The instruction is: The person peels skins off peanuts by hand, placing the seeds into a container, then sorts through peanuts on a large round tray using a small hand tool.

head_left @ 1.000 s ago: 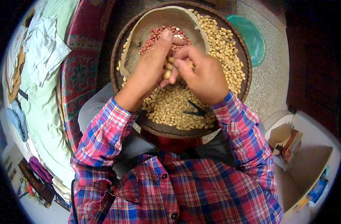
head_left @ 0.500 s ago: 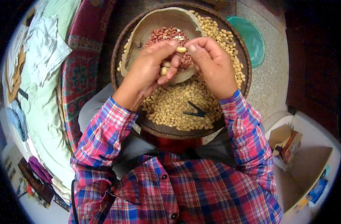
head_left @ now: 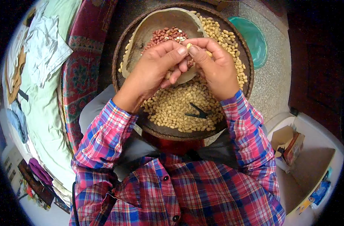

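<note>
A pale unshelled peanut [head_left: 189, 45] sits between the fingertips of both hands, over a shallow bowl [head_left: 136, 49]. My left hand [head_left: 153, 66] is closed, its thumb and forefinger at the nut's left side and its lower fingers curled around more peanuts, mostly hidden. My right hand [head_left: 219, 64] pinches the same peanut with thumb and forefinger. Red shelled peanut kernels [head_left: 164, 35] with a few whitish ones lie in the bowl beneath. Around it, many unshelled peanuts [head_left: 168, 109] cover a round dark tray [head_left: 121, 41]. A black V-shaped clip-like tool [head_left: 197, 111] rests on them.
A green basin [head_left: 254, 43] stands on the speckled floor beyond the tray's right side. To the left is a bed-like surface with pale green cloth [head_left: 40, 105] and a red patterned cover [head_left: 83, 71]. An open cardboard box [head_left: 283, 139] sits at lower right.
The hands have come closer together and my left thumb has moved right, over the peanut. That peanut now shows more upright. The nuts in my left fingers have become mostly covered.
</note>
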A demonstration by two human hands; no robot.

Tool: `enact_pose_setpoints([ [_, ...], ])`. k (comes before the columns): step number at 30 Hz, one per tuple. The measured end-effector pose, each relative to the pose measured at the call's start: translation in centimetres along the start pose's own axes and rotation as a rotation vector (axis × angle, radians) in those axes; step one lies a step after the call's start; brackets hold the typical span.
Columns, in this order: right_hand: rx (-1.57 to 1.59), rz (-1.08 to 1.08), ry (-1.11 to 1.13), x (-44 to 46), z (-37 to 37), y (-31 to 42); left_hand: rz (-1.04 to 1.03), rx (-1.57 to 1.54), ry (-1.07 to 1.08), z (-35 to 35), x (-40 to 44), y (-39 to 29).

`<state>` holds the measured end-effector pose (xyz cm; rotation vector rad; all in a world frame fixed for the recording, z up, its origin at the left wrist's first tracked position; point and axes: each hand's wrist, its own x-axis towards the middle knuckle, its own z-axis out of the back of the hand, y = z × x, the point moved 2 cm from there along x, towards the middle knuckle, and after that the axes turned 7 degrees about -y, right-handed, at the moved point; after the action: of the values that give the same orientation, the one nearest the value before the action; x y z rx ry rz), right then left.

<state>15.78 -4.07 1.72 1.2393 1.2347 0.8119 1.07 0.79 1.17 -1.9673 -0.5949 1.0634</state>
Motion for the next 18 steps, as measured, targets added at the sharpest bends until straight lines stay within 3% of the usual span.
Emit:
enact_pose_setpoints([
  [2, 0.001, 0.02, -0.001, 0.1, 0.2, -0.3, -0.009, 0.066, 0.023, -0.1, 0.0, 0.0],
  [4, 0.003, 0.04, -0.002, 0.1, 0.3, -0.5, -0.156, 0.156, 0.021, -0.3, 0.1, 0.2],
  [8, 0.039, 0.035, 0.013, 0.2, 0.6, -0.8, -0.178, 0.189, 0.011, -0.5, 0.1, 0.3],
  [18, 0.187, -0.026, -0.076, -0.5, -0.6, -1.9, -0.193, -0.037, -0.077, -1.7, 0.0, 2.4],
])
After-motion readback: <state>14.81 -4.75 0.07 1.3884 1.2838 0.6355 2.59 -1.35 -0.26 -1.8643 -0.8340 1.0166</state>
